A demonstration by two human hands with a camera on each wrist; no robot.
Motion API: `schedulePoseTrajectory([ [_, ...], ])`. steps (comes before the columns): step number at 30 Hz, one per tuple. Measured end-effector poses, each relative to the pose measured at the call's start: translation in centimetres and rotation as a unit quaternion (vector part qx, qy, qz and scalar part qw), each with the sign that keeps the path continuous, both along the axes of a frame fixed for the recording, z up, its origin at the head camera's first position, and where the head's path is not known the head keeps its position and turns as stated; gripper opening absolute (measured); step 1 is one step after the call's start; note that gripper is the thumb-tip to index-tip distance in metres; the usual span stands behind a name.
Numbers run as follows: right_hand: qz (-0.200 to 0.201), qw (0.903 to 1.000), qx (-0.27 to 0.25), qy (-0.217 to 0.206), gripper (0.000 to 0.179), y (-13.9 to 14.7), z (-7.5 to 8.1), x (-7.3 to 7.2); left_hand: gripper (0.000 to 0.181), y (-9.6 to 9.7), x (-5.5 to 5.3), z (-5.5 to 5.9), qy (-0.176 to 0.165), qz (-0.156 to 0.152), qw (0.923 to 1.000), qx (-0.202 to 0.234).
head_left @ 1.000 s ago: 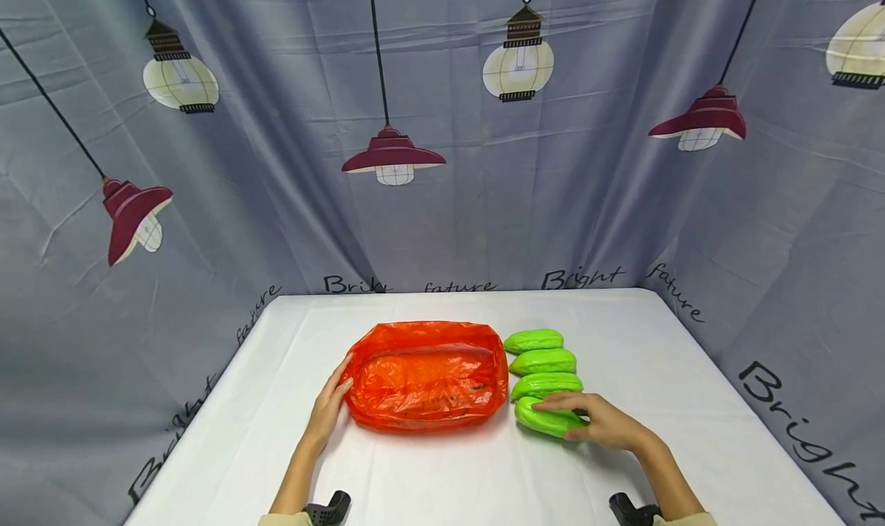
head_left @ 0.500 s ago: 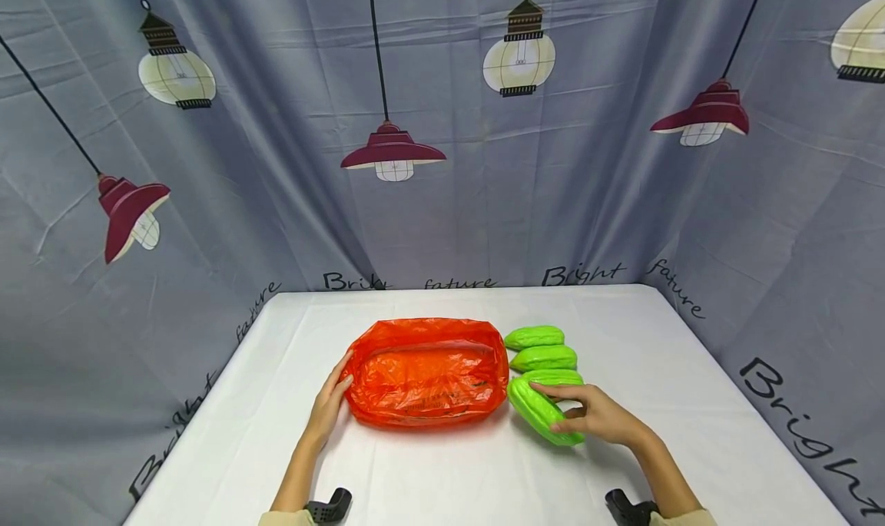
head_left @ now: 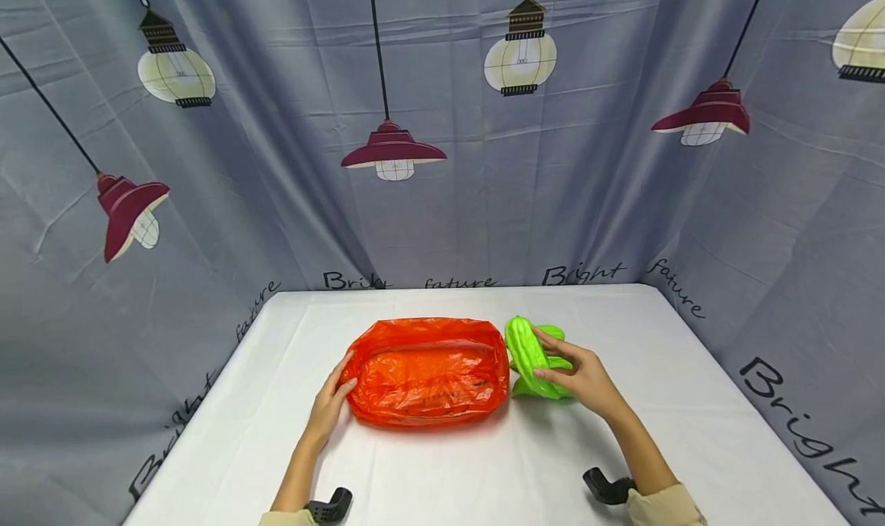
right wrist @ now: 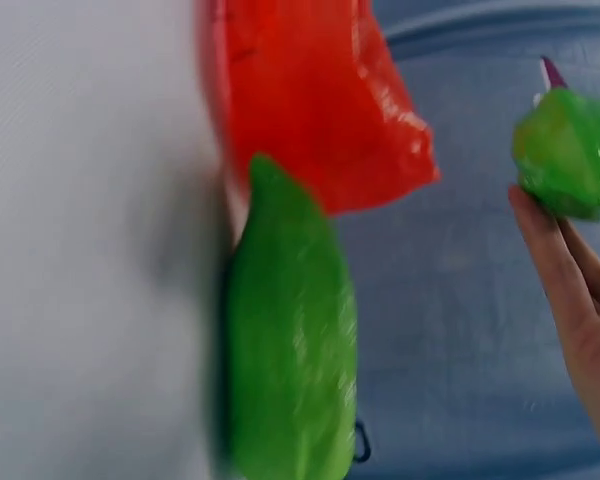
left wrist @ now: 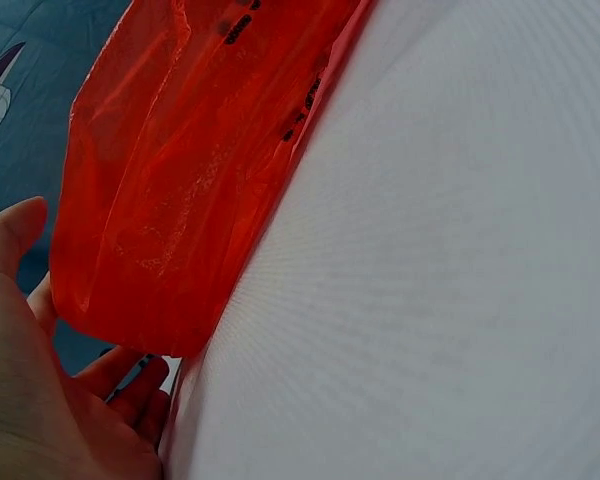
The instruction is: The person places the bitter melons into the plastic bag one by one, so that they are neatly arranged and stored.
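A red plastic bag [head_left: 425, 417] lies with its wide mouth open on the white table. My left hand [head_left: 328, 409] rests at the bag's left end; in the left wrist view its fingers [left wrist: 135, 390] are extended at the bag's edge, with the thumb raised beside it. My right hand [head_left: 584, 374] pinches a light green, ridged gourd [head_left: 525, 345] between thumb and fingers, lifted and tilted beside the bag's right end. Several similar gourds lie in a column beneath it, partly hidden; the nearest gourd [right wrist: 292, 330] fills the right wrist view's middle.
The white tablecloth [head_left: 442, 480] extends in front of the bag and to both sides. A grey-blue curtain [head_left: 442, 234] printed with lamps and lettering surrounds the table's back and sides. Each wrist wears a black camera mount [head_left: 607, 486].
My right hand has gripped the nearest gourd, turned it and lifted it away from me, above the others. My left hand and the bag stay nearly where they were.
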State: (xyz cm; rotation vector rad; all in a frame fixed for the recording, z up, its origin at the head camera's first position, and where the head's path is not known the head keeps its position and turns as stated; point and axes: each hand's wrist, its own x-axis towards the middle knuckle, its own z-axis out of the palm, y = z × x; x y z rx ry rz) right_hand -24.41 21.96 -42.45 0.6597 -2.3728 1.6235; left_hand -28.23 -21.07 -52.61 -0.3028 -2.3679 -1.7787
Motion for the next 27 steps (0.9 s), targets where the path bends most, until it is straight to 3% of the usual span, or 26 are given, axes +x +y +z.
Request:
schedulePoseTrajectory([
  [5, -0.037, 0.998, -0.048, 0.02, 0.062, -2.3, 1.3, -0.5, 0.053, -0.7, -1.0, -1.4, 0.005, 0.006, 1.0, -0.005],
  [10, -0.045, 0.9959, -0.065, 0.044, 0.061, -5.3, 2.1, -1.0, 0.054, -1.0, -0.9, -1.7, 0.008, 0.004, 0.9999, 0.015],
  [19, 0.014, 0.9956, -0.081, 0.045, 0.061, -11.0, 1.8, -1.8, 0.057, -1.1, -0.5, -1.3, 0.002, -0.003, 0.9967, 0.081],
  [27, 0.01, 0.9961, -0.08, 0.034, 0.061, -15.0, 1.3, -2.7, 0.06, -0.3, 0.9, 0.6, 0.008, -0.018, 0.997, 0.074],
])
